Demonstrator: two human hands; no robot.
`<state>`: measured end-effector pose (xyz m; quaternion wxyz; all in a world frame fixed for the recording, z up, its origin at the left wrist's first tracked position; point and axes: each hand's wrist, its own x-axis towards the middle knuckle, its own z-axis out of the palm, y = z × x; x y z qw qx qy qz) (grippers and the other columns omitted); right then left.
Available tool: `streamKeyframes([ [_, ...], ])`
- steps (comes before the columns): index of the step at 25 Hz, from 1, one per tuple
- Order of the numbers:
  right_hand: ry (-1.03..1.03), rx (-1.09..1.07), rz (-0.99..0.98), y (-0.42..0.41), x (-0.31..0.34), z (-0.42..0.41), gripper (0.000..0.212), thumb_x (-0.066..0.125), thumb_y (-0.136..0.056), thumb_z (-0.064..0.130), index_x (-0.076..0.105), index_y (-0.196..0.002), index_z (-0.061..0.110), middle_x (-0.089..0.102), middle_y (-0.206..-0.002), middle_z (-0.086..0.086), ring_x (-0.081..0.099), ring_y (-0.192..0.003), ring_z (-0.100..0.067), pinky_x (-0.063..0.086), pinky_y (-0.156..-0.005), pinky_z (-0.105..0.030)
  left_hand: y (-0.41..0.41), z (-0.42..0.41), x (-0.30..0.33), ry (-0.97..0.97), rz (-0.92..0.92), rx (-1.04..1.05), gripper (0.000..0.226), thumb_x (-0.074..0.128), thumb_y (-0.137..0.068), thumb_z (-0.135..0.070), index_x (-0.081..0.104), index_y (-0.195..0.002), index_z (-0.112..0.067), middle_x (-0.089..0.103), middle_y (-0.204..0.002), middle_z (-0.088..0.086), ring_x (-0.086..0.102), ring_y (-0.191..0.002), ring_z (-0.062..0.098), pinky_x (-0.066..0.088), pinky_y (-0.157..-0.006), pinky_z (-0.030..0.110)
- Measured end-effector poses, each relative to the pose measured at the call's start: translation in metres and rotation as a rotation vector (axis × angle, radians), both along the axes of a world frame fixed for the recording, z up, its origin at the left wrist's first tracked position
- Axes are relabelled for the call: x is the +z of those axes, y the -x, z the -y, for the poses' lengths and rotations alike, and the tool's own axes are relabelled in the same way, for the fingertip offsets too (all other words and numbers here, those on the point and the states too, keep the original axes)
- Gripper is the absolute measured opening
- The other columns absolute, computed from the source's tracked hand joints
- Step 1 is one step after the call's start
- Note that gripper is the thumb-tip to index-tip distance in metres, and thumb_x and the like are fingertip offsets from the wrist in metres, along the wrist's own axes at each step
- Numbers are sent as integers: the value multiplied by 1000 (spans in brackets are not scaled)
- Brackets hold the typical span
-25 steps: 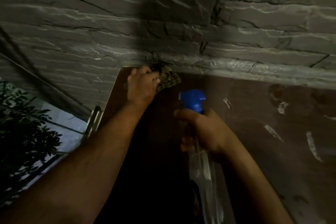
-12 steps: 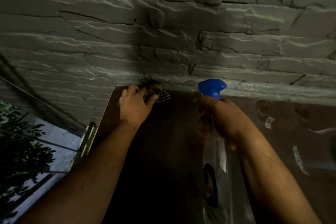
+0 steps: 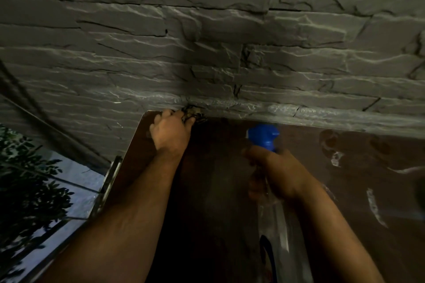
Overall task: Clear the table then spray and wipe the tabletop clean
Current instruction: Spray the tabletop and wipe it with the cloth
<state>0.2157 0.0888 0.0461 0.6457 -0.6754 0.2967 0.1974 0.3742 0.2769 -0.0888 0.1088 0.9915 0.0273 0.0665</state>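
Observation:
A dark brown tabletop [image 3: 218, 190] stands against a grey stone wall. My left hand [image 3: 170, 132] grips a dark patterned cloth [image 3: 195, 115] bunched at the table's far left corner, right by the wall; most of the cloth is hidden under my fingers. My right hand [image 3: 278, 174] holds a clear spray bottle [image 3: 279, 232] by its neck, and its blue trigger head [image 3: 263, 136] points toward the wall. White streaks and smears [image 3: 373, 208] lie on the right part of the tabletop.
The grey stone wall [image 3: 207, 53] runs along the table's far edge. Off the left edge are a metal frame [image 3: 108, 181], a pale tiled floor [image 3: 76, 190] and a leafy plant [image 3: 27, 181]. Dark round marks [image 3: 331, 142] show at the far right.
My left hand with the cloth has stayed at the far left corner, bunching the cloth closer to the wall. My right hand moved the bottle slightly farther out over the table.

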Motion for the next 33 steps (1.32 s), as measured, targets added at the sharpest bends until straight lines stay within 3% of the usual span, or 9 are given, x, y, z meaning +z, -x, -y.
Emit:
streamKeyframes([
  [4,-68,27,-16,9,-6,-11,24,68,-83,25,57,-86,4,54,-55,-9,56,-46,-22,53,-46,-33,7,0,-4,-23,-48,-9,63,52,-80,-71,60,-120,-22,56,-119,8,50,-108,30,41,-84,44],
  [8,-3,21,-12,5,-4,-5,27,70,-81,30,60,-87,5,59,-57,-8,60,-55,-25,58,-63,-45,15,10,5,0,-78,-42,49,56,-84,-60,61,-118,-25,56,-119,6,50,-108,28,40,-84,43],
  [12,-33,4,-20,11,-1,4,31,70,-81,30,59,-94,4,58,-55,-6,60,-49,-21,58,-52,-37,58,10,-7,-58,37,-309,34,57,-84,-56,66,-106,-31,58,-110,-2,53,-98,22,41,-78,37],
  [17,-86,12,24,23,-6,18,26,66,-84,27,55,-95,6,55,-58,-9,57,-46,-19,50,-44,-28,18,57,10,37,-83,117,38,58,-88,-51,65,-106,-19,58,-111,8,54,-100,27,42,-78,38],
  [21,-73,19,6,31,1,19,24,69,-82,27,59,-88,6,56,-49,-5,58,-47,-22,56,-49,-35,66,56,-6,-12,22,-295,27,59,-86,-48,68,-99,-26,58,-108,1,53,-95,24,42,-76,36],
  [26,-105,38,5,34,-5,19,27,68,-82,29,57,-94,7,57,-50,-5,59,-46,-19,54,-49,-31,16,48,2,11,-51,-26,29,60,-88,-45,68,-106,-24,57,-112,5,50,-104,28,42,-78,39],
  [30,-122,41,-29,34,-5,13,28,68,-83,28,57,-95,6,56,-55,-11,58,-44,-20,50,-44,-28,51,32,-20,86,69,-552,20,65,-84,-36,68,-102,-26,56,-106,-4,51,-93,20,42,-72,33],
  [32,-133,76,-41,37,-3,11,29,67,-84,29,56,-98,6,57,-59,-13,58,-46,-22,50,-45,-28,42,14,-20,139,85,-595,25,69,-84,-28,69,-108,-21,58,-109,1,51,-95,23,49,-78,38],
  [33,-131,82,-39,37,-3,10,28,67,-84,29,55,-98,7,57,-59,-13,59,-47,-22,50,-45,-28,29,20,-17,138,56,-494,27,68,-85,-25,68,-112,-21,57,-112,3,50,-99,26,49,-82,39],
])
